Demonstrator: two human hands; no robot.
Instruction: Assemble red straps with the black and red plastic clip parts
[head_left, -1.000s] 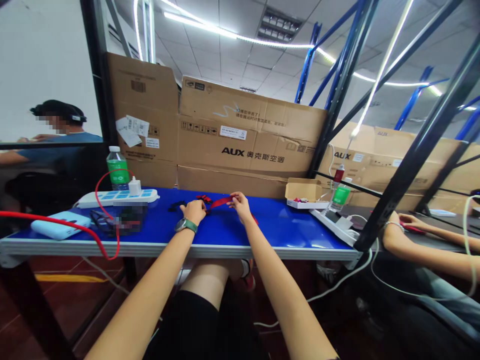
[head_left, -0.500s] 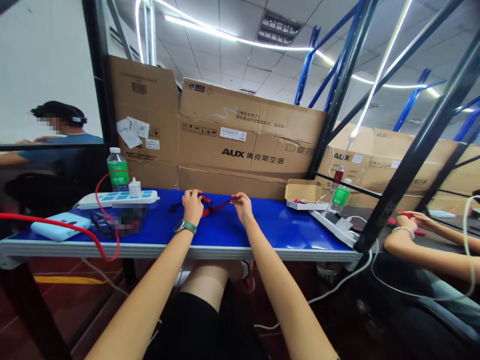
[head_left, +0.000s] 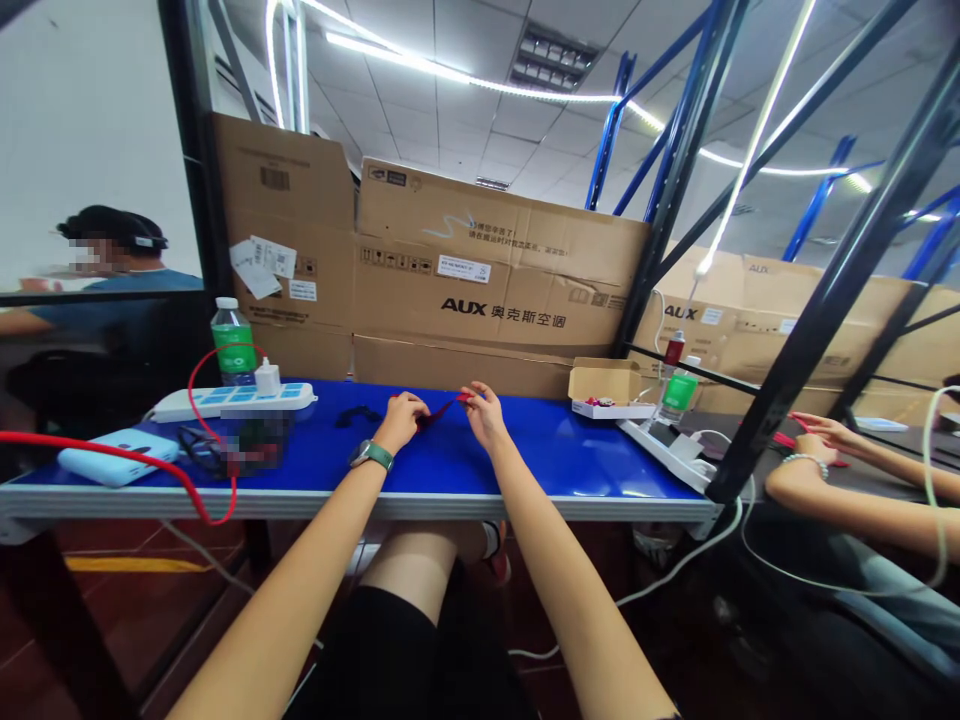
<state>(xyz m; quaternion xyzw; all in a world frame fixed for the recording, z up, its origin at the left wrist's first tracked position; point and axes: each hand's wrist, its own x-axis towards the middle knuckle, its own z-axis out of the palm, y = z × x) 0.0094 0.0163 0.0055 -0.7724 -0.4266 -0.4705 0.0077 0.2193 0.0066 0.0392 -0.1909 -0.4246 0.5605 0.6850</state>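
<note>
A thin red strap (head_left: 444, 410) stretches between my two hands above the blue tabletop (head_left: 555, 450). My left hand (head_left: 403, 420), with a green-banded watch on its wrist, is closed around one end. Most of that end is hidden by the fingers, though something dark shows beside them. The other end is pinched between thumb and fingertips of my right hand (head_left: 484, 414), which is held slightly raised. Left of my left hand lies a small black item (head_left: 358, 415), too indistinct to name.
At left stand a power strip (head_left: 225, 402), a pale blue power bank (head_left: 120, 456), a red cable and a bottle (head_left: 232, 345). A small open carton (head_left: 607, 392) sits at back right, near another power strip (head_left: 664, 455). Cardboard (head_left: 495, 270) backs the table. Co-workers sit on both sides.
My left hand has shifted right, nearer my right hand, and closed more over the strap's end. The black item on the table is more exposed. My right hand stays almost in place.
</note>
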